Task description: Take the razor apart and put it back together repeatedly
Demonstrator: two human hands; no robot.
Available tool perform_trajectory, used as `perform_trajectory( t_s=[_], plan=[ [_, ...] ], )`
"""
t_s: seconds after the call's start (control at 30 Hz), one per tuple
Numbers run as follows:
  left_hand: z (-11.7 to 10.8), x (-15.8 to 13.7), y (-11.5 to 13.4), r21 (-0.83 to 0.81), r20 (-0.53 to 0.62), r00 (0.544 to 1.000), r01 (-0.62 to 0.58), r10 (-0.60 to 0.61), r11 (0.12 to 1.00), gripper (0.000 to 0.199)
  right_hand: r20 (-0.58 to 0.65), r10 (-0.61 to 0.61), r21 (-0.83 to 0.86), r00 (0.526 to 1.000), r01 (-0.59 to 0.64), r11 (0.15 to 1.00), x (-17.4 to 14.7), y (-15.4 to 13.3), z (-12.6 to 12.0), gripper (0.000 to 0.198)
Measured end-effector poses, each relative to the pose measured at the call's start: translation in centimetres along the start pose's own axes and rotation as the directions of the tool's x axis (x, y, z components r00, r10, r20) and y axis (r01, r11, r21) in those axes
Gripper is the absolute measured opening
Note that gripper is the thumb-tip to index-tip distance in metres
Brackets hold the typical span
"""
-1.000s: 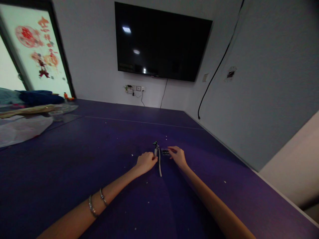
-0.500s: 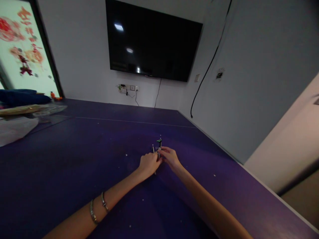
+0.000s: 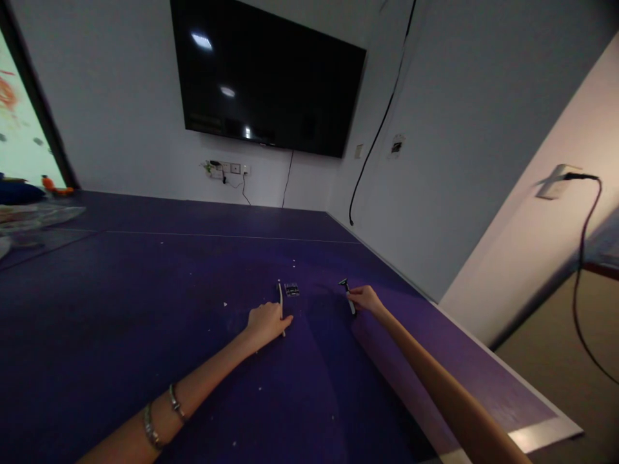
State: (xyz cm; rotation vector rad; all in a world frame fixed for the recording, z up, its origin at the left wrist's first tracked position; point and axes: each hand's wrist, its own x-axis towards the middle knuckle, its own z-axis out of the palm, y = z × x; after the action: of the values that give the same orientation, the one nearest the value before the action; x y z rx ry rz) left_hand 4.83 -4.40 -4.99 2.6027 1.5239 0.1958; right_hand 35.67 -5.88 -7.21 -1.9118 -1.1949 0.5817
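Note:
My right hand (image 3: 366, 299) is closed on a razor (image 3: 351, 304), pinching its pale handle between the fingers, the dark head pointing up and away from me. To the left, my left hand (image 3: 265, 324) is closed around a thin pale stick (image 3: 281, 296) with a dark piece at its far end; its exact kind is too small to tell. Just right of that stick lies a small dark rectangular piece (image 3: 292, 290) with light markings, touched by neither hand. Both hands are low over the purple tabletop (image 3: 193, 303), well apart from each other.
Small white scraps (image 3: 225, 304) dot the tabletop. At the far left lie clear plastic wrapping (image 3: 43, 216) and dark blue cloth (image 3: 19, 193), near an orange object (image 3: 54, 187). A black cable (image 3: 374, 138) hangs by the right wall; a television (image 3: 271, 77) is mounted ahead.
My hands have separated. The right hand has moved right with the razor, away from the left hand and the stick. The dark rectangular piece now shows fully. The view has turned right.

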Motion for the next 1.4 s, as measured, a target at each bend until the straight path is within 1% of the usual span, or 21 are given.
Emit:
perform_trajectory(
  t_s=[0.1,0.2,0.3,0.4,0.63,0.8,0.9,1.0,1.1,1.17,1.23,1.27,1.3,1.37,1.4],
  plan=[
    [0.1,0.2,0.3,0.016,0.0,1.0,0.004,-0.004,1.0,0.036,-0.022,-0.008,-0.147,1.0,0.004,0.989,0.3,1.1,-0.6,0.01],
    [0.0,0.2,0.5,0.042,0.006,1.0,0.027,-0.027,0.999,0.031,-0.038,-0.039,-0.27,0.999,0.027,0.962,0.5,1.4,-0.6,0.011],
    [-0.2,0.2,0.5,0.038,0.029,0.998,0.054,-0.055,0.998,0.029,-0.053,-0.078,-0.364,0.996,0.053,0.93,0.7,1.3,-0.4,0.012],
    [-0.2,0.1,0.5,0.03,0.04,0.996,0.081,-0.082,0.996,0.03,-0.058,-0.106,-0.423,0.993,0.072,0.903,0.8,1.1,-0.3,0.014],
    [0.6,0.6,0.2,0.023,0.03,0.998,0.062,-0.063,0.998,0.03,-0.031,-0.132,-0.468,0.991,0.102,0.878,1.0,1.2,0.0,0.012],
    [0.9,0.8,0.1,0.006,0.031,0.997,0.069,-0.069,0.998,0.029,-0.041,-0.131,-0.449,0.991,0.099,0.888,0.9,1.2,0.1,0.012],
    [0.8,0.8,0.0,-0.009,0.035,0.996,0.082,-0.081,0.997,0.029,-0.051,-0.139,-0.419,0.989,0.105,0.902,0.6,0.9,-0.2,0.009],
    [0.6,0.8,-0.3,-0.03,0.015,0.996,0.084,-0.083,0.996,0.029,-0.075,-0.16,-0.364,0.984,0.123,0.923,0.5,0.3,-1.0,0.009],
    [0.1,0.8,-0.2,-0.047,-0.018,0.996,0.084,-0.085,0.995,0.03,-0.093,-0.189,-0.283,0.978,0.156,0.946,0.5,-0.7,-1.4,0.022],
    [-0.4,0.7,0.2,-0.057,-0.043,0.996,0.075,-0.078,0.996,0.032,-0.076,-0.206,-0.23,0.976,0.183,0.956,0.2,-1.8,-0.8,0.03],
    [-1.0,0.5,1.1,-0.059,-0.064,0.996,0.057,-0.061,0.997,0.033,-0.031,-0.208,-0.11,0.978,0.204,0.973,-0.5,-3.3,0.4,0.033],
    [-1.3,0.4,1.6,-0.056,-0.071,0.996,0.047,-0.05,0.997,0.034,0.015,-0.198,0.035,0.98,0.198,0.98,-1.1,-4.1,1.1,0.035],
    [-1.6,0.2,2.2,-0.051,-0.077,0.996,0.035,-0.039,0.998,0.034,0.051,-0.18,0.201,0.982,0.167,0.965,-1.7,-4.9,1.9,0.035],
    [-2.0,-0.2,3.2,-0.041,-0.089,0.996,0.007,-0.011,0.999,0.035,0.13,-0.144,0.472,0.981,0.067,0.879,-3.3,-6.3,3.5,0.035],
    [-2.1,-0.4,3.6,-0.035,-0.096,0.995,-0.009,0.005,0.999,0.036,0.181,-0.133,0.563,0.975,0.008,0.826,-4.0,-7.0,4.2,0.035]
  ],
)
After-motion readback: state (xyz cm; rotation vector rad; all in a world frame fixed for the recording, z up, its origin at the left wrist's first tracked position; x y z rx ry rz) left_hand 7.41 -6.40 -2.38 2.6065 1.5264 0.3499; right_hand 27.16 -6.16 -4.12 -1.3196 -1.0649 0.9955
